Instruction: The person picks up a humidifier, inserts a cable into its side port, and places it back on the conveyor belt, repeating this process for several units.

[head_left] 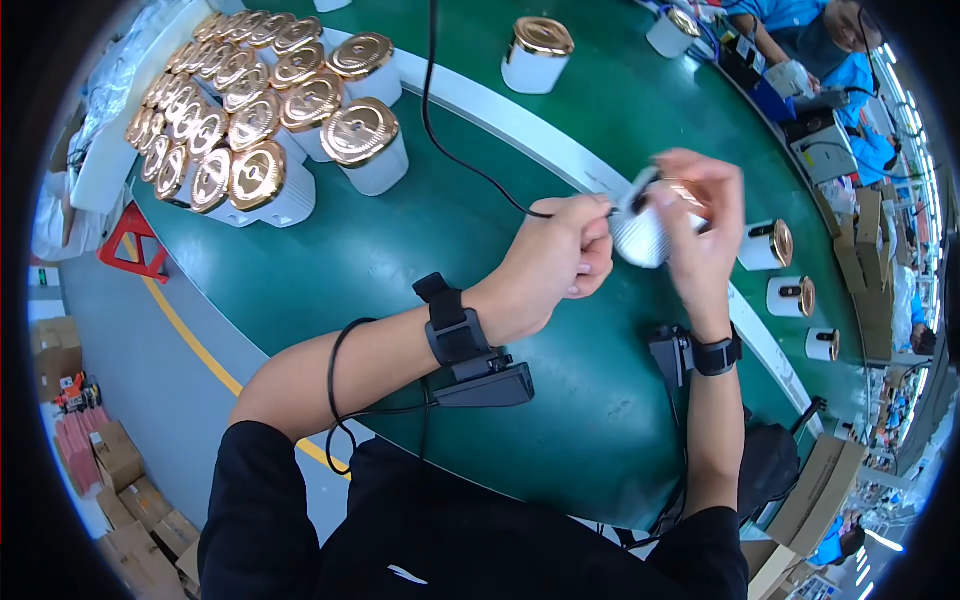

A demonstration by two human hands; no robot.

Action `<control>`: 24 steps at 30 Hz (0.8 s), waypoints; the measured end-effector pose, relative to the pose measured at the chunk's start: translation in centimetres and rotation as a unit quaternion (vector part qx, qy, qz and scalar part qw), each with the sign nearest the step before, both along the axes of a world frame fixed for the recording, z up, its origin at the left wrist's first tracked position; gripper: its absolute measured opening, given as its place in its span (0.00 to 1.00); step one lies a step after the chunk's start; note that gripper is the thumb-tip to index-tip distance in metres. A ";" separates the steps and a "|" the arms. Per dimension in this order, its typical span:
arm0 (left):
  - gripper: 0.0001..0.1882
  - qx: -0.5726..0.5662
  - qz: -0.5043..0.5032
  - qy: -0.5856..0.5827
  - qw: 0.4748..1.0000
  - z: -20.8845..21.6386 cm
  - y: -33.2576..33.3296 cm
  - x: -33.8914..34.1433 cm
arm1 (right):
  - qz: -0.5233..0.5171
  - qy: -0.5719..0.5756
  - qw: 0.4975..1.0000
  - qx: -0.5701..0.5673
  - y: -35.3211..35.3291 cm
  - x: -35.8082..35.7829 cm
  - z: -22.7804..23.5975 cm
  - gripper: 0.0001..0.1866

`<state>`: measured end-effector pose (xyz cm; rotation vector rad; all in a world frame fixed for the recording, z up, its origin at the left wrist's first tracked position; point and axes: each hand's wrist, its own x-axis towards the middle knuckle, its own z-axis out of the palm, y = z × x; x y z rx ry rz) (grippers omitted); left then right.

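Observation:
My left hand [555,255] is closed, its thumb and fingers pinching the end of a black cable [458,152] that hangs down from above. My right hand [712,225], slightly blurred, grips a white ribbed canister [640,240] with a shiny rose-gold top, tilted over the white strip of the bench. The cable's end meets or nearly touches the canister's side; whether it is plugged in I cannot tell. Just right of my right hand, similar canisters [762,248] lie or stand along the green bench with their rose-gold ends facing right.
A dense group of rose-gold-topped canisters [365,150] covers the bench's far left. One canister [535,60] stands beyond the white strip [520,120]. Black strapped devices [485,385] sit on my wrists, with a loose cable. A red stool [138,243] is at left; co-workers [800,40] sit at far right.

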<state>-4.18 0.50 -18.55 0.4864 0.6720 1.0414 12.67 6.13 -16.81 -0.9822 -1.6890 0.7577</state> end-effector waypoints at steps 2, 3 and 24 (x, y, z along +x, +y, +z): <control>0.20 -0.020 0.015 -0.026 0.999 0.0 0.1 -0.6 | -0.082 -0.004 0.996 0.032 1.5 3.0 0.0 0.12; 0.20 -0.013 0.044 -0.015 0.999 0.3 0.1 -1.0 | -0.116 -0.039 0.990 0.067 3.0 4.9 -0.1 0.13; 0.18 0.050 0.239 -0.009 0.970 1.1 0.6 -2.6 | 0.129 0.221 0.948 -0.191 4.8 -7.6 -2.0 0.34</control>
